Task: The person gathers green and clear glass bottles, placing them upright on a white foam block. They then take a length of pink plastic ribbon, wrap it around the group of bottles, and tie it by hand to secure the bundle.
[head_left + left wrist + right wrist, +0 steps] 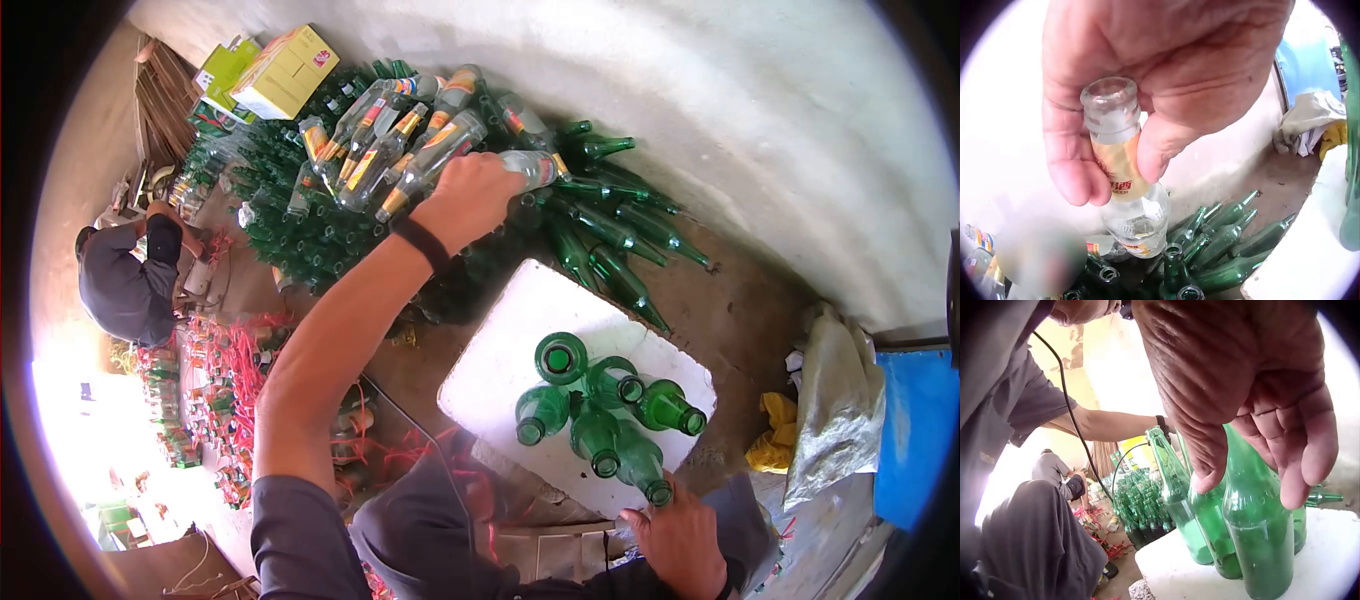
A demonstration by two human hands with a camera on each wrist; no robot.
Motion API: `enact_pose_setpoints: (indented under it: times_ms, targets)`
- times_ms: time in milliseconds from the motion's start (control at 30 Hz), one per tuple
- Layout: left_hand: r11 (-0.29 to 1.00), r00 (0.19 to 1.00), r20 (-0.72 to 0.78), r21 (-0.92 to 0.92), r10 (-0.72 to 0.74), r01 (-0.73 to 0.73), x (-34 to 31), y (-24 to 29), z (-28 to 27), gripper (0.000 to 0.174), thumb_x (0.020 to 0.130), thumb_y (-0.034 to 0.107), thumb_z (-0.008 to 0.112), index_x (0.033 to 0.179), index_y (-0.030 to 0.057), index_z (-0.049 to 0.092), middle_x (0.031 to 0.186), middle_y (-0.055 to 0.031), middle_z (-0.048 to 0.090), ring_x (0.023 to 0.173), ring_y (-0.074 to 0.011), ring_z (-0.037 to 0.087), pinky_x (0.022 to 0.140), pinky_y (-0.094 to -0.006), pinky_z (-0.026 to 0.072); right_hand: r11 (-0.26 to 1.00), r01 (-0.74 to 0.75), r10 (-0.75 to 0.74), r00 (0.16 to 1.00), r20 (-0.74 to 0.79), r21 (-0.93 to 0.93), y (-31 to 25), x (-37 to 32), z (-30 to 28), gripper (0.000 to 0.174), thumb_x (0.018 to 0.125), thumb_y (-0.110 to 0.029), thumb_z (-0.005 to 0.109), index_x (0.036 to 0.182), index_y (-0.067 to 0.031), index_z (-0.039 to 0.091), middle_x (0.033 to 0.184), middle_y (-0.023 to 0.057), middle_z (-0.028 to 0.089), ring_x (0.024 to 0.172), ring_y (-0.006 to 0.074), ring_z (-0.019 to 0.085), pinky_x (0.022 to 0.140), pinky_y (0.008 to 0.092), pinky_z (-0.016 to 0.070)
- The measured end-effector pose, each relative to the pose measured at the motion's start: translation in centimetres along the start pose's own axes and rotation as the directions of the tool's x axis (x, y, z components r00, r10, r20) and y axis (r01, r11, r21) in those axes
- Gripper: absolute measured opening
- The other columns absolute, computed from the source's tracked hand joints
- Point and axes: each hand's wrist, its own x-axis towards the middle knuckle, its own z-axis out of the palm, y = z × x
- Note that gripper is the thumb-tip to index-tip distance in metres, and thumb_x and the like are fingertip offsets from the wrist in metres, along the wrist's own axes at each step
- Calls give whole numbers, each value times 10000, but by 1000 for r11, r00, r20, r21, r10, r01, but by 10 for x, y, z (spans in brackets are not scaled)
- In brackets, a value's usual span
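My left hand (478, 195) reaches out over the bottle pile and grips a clear glass bottle (1138, 215) by its neck. Thumb and fingertips press the yellow neck label, and the open mouth shows below the palm. Several green bottles (560, 358) stand upright in a cluster on a white block (500, 330). At the block's near edge, my right hand (685, 535) has its thumb and fingers around the neck of the nearest green bottle (1259, 531). That bottle's base rests on the block in the right wrist view.
Green bottles (625, 275) lie on the floor by the wall. Labelled clear bottles (385, 160) lie over massed upright green ones, with yellow cartons (285, 75) behind. Another person (125, 285) sits bent over at far left, near red-strapped bottles (235, 400). Sacks (835, 410) slump at right.
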Motion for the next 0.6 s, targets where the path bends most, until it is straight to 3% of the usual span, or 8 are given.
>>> enact_pose_setpoints:
  times_ms: [100, 233, 400, 600]
  targets:
    - [999, 997, -80, -42, -2, -1, -24, 0, -29, 396, 780, -7, 578, 1123, 135, 716, 906, -164, 653, 842, -375, 664, 739, -472, 532, 999, 26, -26, 1000, 6, 41, -1, 1, -5, 585, 844, -344, 753, 1238, 54, 588, 1038, 223, 677, 900, 409, 669, 718, 498, 530]
    - [999, 993, -118, -51, 6, -12, -86, 2, -93, 397, 780, -26, 571, 1129, 107, 707, 900, -173, 649, 834, -378, 655, 740, -467, 524, 999, 39, -39, 999, -1, -11, 0, -4, -4, 615, 830, -314, 764, 1209, 124, 559, 1010, 212, 662, 835, 360, 681, 718, 423, 541]
    - [996, 999, 21, -83, -40, 42, -153, 29, -163, 361, 794, -25, 586, 1120, 79, 703, 875, -181, 644, 815, -383, 652, 719, -463, 515, 997, 72, -72, 997, -31, -27, 4, -7, 0, 620, 844, -305, 763, 1211, 143, 542, 951, 201, 668, 811, 346, 691, 686, 396, 552]
    - [984, 989, 145, -168, -43, 67, -225, 61, -188, 314, 814, -6, 609, 1105, 71, 698, 864, -173, 641, 791, -382, 646, 692, -466, 510, 994, 87, -94, 992, -90, -73, 2, -8, 1, 413, 859, -277, 762, 987, 61, 561, 841, 213, 666, 748, 371, 690, 658, 417, 547]
